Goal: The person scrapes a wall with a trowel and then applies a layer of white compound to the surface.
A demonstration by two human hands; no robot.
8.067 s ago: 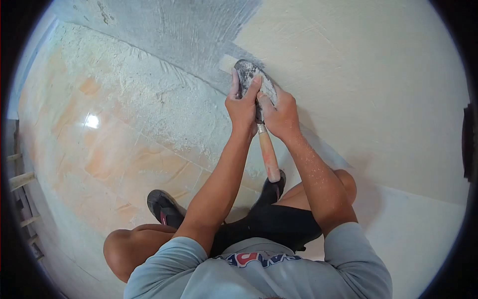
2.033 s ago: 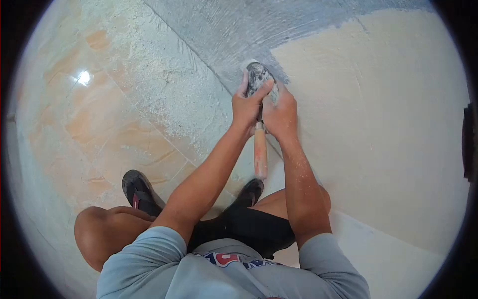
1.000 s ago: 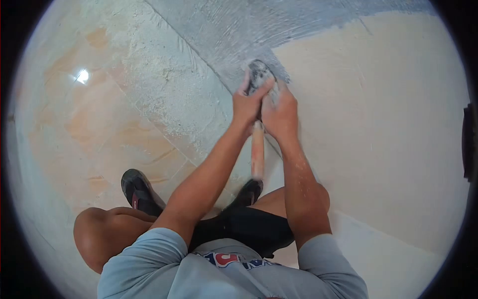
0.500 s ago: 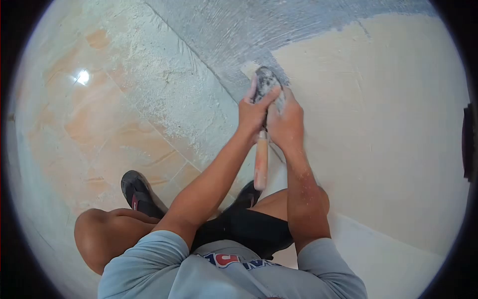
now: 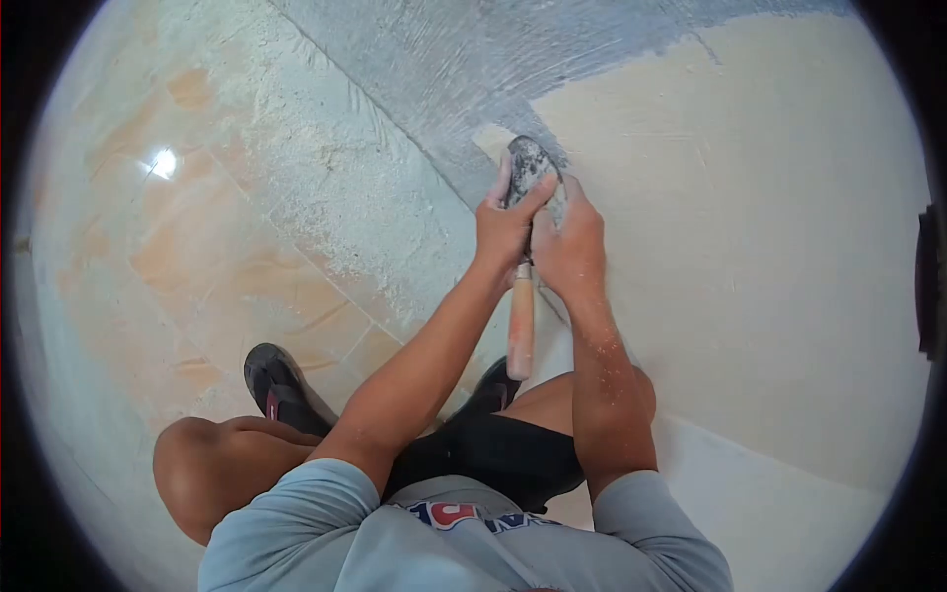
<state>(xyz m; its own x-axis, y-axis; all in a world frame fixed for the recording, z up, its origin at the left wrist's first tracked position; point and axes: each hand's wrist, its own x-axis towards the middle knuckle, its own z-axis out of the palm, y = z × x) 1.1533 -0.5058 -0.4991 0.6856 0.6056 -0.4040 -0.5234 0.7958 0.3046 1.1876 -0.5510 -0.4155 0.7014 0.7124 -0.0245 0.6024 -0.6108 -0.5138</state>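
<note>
A trowel point(image 5: 533, 158) with a dark rounded blade, smeared with pale plaster, is between my two hands. Its wooden handle point(image 5: 521, 331) hangs down toward my lap. My left hand point(image 5: 505, 229) is closed round the blade's left side, with the thumb lying across its face. On the right edge of the blade, my right hand point(image 5: 570, 247) is closed too, its fingers partly hidden. Whether it also grips a second tool cannot be made out. Just beyond the blade tip, a small cream patch point(image 5: 492, 140) marks the grey wall.
Cream plaster point(image 5: 760, 247) covers the wall on the right, bordering rough grey wall point(image 5: 464, 59) higher up. Along the wall's foot, the tiled floor point(image 5: 247, 276) carries pale dust and crumbs point(image 5: 330, 158). My shoes point(image 5: 281, 385) rest on the tiles. A dark object point(image 5: 926, 281) stands at the far right edge.
Both hands stay on the trowel, which sits very slightly lower and farther right in view. The blade looks sharper now than before, when it was smeared by motion.
</note>
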